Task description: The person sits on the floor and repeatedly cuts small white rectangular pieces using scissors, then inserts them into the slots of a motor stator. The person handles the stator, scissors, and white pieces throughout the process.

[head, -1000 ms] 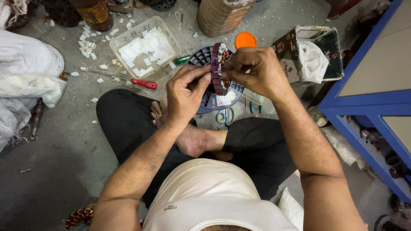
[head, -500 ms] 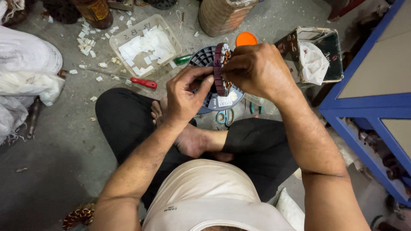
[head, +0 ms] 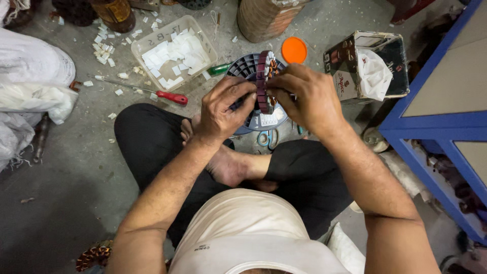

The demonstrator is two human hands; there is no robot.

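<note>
2 hands, left hand (head: 220, 111) and right hand (head: 304, 99), both pinching an upright dark-red, copper-wound stator ring (head: 263, 81).

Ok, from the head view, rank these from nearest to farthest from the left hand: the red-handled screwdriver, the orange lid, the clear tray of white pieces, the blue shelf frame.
Measured from the left hand:
1. Red-handled screwdriver, on the floor just to its left.
2. Clear tray of white pieces, up and left.
3. Orange lid, up and right, past the wound ring.
4. Blue shelf frame, far right.
</note>
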